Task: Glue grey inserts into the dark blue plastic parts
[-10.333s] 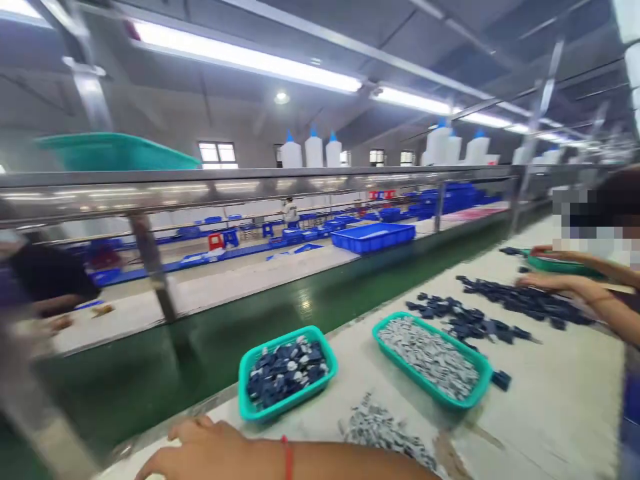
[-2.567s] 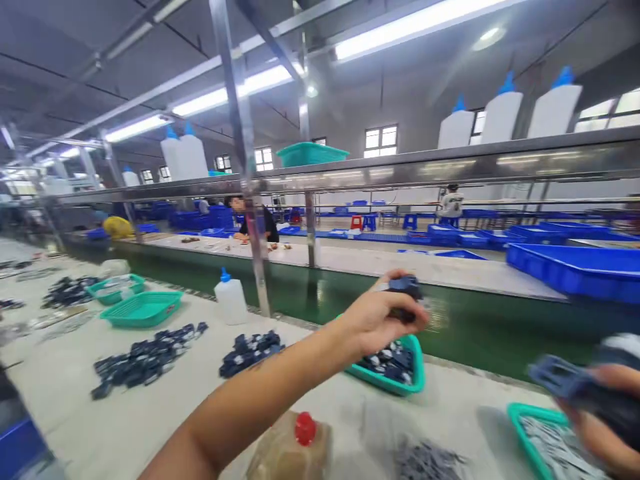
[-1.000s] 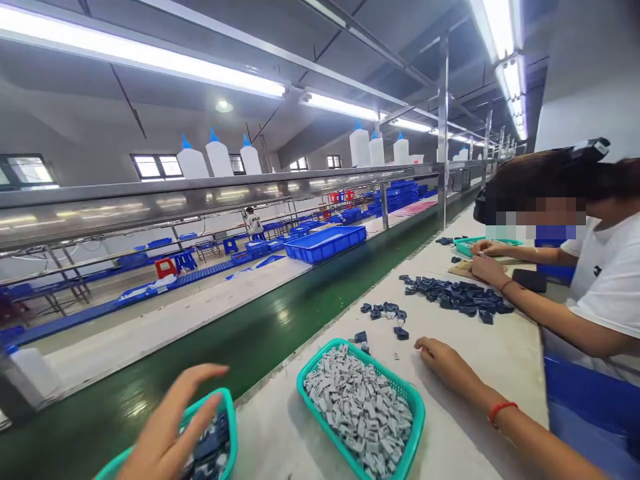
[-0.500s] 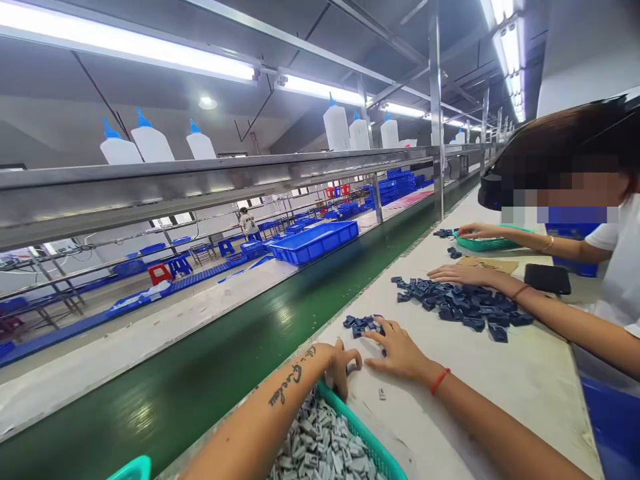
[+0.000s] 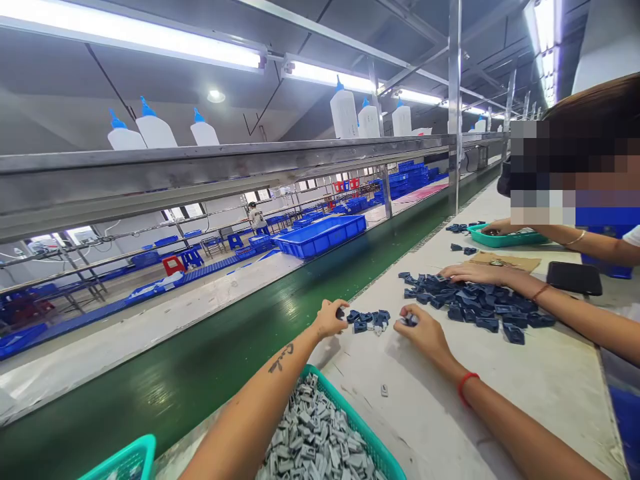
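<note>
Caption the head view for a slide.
Both hands, left hand and right hand, gather small blue parts beside a green conveyor belt.

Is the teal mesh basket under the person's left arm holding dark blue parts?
No, the teal mesh basket under the left arm holds light grey plastic parts; the dark blue ones lie loose on the table.

At the centre of the frame, the left hand point(image 5: 330, 318) curls its fingers over a small dark piece, hiding most of it, and the right hand point(image 5: 423, 330) covers another. The bottom edge cuts off the teal basket point(image 5: 373, 445) of grey parts and a second teal basket point(image 5: 125, 460) at lower left. The co-worker's far hand point(image 5: 500, 227) hides part of a green tray point(image 5: 520, 238).
</note>
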A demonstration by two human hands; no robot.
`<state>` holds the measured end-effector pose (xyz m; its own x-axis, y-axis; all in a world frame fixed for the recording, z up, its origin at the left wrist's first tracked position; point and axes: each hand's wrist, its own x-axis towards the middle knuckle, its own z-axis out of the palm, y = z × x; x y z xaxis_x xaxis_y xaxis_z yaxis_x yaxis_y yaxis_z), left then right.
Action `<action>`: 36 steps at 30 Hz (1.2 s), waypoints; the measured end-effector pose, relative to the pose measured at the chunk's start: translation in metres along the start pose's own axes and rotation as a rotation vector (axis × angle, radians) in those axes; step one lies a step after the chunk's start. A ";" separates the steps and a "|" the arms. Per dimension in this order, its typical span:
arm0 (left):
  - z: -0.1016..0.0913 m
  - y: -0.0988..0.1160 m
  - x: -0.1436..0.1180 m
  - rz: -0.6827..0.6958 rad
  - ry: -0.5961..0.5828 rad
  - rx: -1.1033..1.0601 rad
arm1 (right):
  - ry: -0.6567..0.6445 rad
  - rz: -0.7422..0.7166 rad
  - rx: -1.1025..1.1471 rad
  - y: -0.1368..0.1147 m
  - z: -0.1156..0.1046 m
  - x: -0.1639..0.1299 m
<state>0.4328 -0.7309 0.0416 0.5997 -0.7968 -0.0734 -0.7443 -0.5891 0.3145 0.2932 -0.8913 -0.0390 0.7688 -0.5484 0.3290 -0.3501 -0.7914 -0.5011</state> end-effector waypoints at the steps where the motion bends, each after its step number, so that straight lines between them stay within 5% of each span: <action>1: -0.001 0.002 0.008 0.008 0.010 -0.003 | -0.008 -0.001 -0.004 0.003 -0.002 0.009; 6: 0.008 0.007 0.038 0.062 -0.067 0.080 | -0.149 -0.149 -0.026 0.007 -0.001 0.032; 13: 0.027 0.009 0.044 0.205 -0.077 0.215 | -0.264 -0.187 -0.073 -0.012 0.014 0.029; 20: 0.035 0.011 0.025 0.288 0.017 0.219 | -0.190 -0.071 -0.104 -0.040 0.018 0.005; 29: 0.036 0.003 0.018 0.451 -0.031 0.218 | -0.246 -0.062 -0.086 -0.041 0.008 -0.008; 36: 0.038 -0.004 0.006 0.486 -0.018 0.186 | -0.087 -0.041 0.043 -0.034 0.019 -0.015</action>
<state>0.4281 -0.7386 0.0036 0.1678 -0.9856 0.0223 -0.9762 -0.1630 0.1432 0.3031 -0.8510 -0.0421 0.8265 -0.4883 0.2802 -0.2949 -0.7995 -0.5233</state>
